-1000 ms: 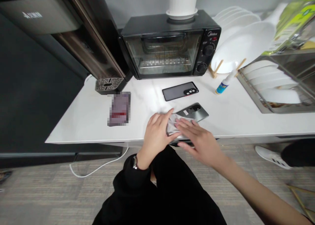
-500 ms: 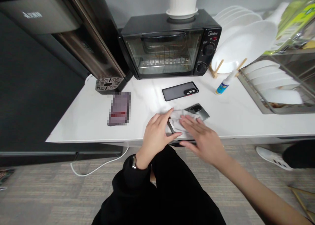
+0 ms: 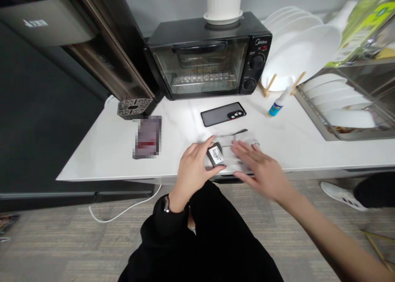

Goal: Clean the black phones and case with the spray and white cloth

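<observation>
A smartphone [image 3: 215,154] lies near the front edge of a white table [image 3: 308,150], straight ahead of the person, with a pale grey cloth [image 3: 228,158] spread over most of it. Its left end is bare and shows a white barcode label, and a dark sliver of its far edge shows beyond the cloth. The left hand [image 3: 194,165] has a narrow grip on that bare end, thumb at the near side and index finger at the far side, holding the phone between them. The right hand [image 3: 261,169] lies on the cloth with its fingers stretched out flat and its thumb spread away, so its grip is wide and does not close around anything. A silver wristwatch [image 3: 166,204] sits at the left wrist, beside a black sleeve [image 3: 163,222].

Just behind the phone, a black-rimmed phone case [image 3: 217,115] lies with its camera cut-outs to the right. Farther right, a small spray bottle [image 3: 274,109] with a blue label stands near a wooden plate rack [image 3: 268,88] that holds large white plates [image 3: 305,57]. A black Midea toaster oven [image 3: 200,64] stands at the back, carrying a white flowerpot [image 3: 224,2] on its saucer. At the left, a pixelated object [image 3: 147,138], purplish with a red band, lies near the drip tray [image 3: 134,107] of a dispenser [image 3: 114,55].
</observation>
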A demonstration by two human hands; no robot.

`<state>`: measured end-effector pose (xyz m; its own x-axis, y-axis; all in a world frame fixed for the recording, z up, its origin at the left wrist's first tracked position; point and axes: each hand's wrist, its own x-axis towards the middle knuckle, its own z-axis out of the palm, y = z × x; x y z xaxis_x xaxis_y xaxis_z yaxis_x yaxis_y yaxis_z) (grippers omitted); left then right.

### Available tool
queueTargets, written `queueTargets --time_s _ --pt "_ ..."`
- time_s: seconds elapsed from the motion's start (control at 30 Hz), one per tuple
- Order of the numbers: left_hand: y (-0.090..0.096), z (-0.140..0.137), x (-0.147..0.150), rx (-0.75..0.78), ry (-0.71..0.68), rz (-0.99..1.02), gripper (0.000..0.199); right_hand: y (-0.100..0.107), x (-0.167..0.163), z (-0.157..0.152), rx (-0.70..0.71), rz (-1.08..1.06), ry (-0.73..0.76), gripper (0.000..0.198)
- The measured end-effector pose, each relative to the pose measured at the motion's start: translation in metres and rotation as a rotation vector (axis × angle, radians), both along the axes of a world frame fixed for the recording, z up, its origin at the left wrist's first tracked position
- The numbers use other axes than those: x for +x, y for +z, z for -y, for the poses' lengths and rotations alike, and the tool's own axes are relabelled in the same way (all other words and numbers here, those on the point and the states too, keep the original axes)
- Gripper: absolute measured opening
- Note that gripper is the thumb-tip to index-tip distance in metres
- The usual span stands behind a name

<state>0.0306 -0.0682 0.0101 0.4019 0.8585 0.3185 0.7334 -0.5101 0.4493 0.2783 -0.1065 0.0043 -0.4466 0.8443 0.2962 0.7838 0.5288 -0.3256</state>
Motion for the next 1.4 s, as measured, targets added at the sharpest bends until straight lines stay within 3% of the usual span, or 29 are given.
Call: queueTargets --time_s 0.1,0.17,0.33,0.43,0.53,0.6,0.67,0.77,0.83,0.9,1.0,1.1,1.27,1.33,1.4 --pt "0.0 0.0 0.001 -0.001 -0.004 0.034 0.093 -0.005 0.022 -0.018 0.061 0.01 -0.175 0.076" --pt "0.0 -0.001 0.001 -0.006 -0.006 0.043 0.092 -0.006 0.006 -0.024 0.083 -0.003 -0.182 0.082" --pt "0.0 -0.001 0.0 -0.001 -0.007 -0.004 0.085 0.002 -0.052 -0.004 -0.011 -0.063 0.109 0.085" --pt "0.0 -0.001 0.0 -0.001 -0.009 0.0 0.09 0.003 -0.031 0.004 -0.056 -0.064 0.156 0.077" --pt "0.0 0.0 0.002 -0.007 -0.01 0.039 0.094 0.0 0.007 -0.01 -0.015 -0.033 -0.028 0.067" --pt "0.0 0.0 0.002 -0.012 -0.015 0.055 0.094 -0.003 0.01 -0.022 0.03 -0.023 -0.128 0.069" --pt "0.0 -0.001 0.002 -0.014 -0.011 0.052 0.092 -0.004 -0.01 -0.026 0.049 -0.032 -0.103 0.074" --pt "-0.001 -0.001 0.0 -0.017 0.003 0.012 0.087 -0.001 -0.05 -0.014 0.021 -0.046 0.05 0.085" --pt "-0.001 -0.001 0.0 -0.017 0.004 -0.011 0.087 0.002 -0.057 -0.001 -0.005 -0.035 0.124 0.086" --pt "0.0 -0.001 0.0 -0.018 -0.002 -0.003 0.091 0.003 -0.04 0.006 -0.02 -0.023 0.123 0.079" --pt "0.0 -0.001 0.002 -0.021 -0.008 0.038 0.096 0.0 0.0 -0.004 0.009 -0.007 -0.051 0.069" --pt "0.0 -0.001 0.004 -0.023 0.001 0.066 0.096 -0.005 0.009 -0.023 0.062 -0.003 -0.175 0.075" --pt "-0.002 -0.001 0.002 -0.03 0.01 0.034 0.092 -0.002 -0.041 -0.007 0.01 -0.039 0.055 0.09" --pt "-0.002 -0.002 0.001 -0.03 -0.004 0.015 0.091 0.002 -0.042 0.005 -0.021 -0.039 0.138 0.087" --pt "-0.002 -0.002 0.001 -0.027 -0.013 0.027 0.091 0.002 -0.024 0.008 -0.019 -0.019 0.109 0.079"
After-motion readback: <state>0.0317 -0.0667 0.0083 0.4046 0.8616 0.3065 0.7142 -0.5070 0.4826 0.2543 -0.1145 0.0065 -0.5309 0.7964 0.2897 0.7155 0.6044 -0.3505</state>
